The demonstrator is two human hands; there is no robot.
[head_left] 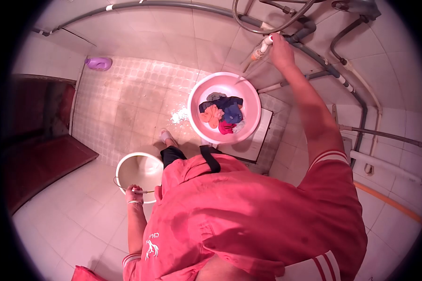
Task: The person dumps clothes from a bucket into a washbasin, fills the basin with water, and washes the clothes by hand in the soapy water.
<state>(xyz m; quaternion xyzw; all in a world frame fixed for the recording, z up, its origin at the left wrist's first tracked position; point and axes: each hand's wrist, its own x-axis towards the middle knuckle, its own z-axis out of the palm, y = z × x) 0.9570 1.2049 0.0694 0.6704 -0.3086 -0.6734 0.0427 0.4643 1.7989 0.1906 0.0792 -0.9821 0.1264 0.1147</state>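
Note:
My left hand (134, 193) is wrapped round the handle of a white bucket (143, 169), which hangs or stands at my left side; whether it touches the floor I cannot tell. My right hand (282, 52) reaches to the wall, its fingers closed on a white tap (267, 43) with an orange part. Below the tap sits a pink basin (197, 126). Inside it lie a dark blue garment (231, 112), an orange cloth (212, 115) and a red cloth (226, 127). A thin streak, seemingly water, runs from the tap toward the basin.
Grey pipes (183, 5) and a metal hose (267, 31) run along the tiled wall. A purple bottle (98, 63) lies by the far left corner. A white patch (179, 116) marks the floor beside the basin. A dark red door (47, 173) stands at left.

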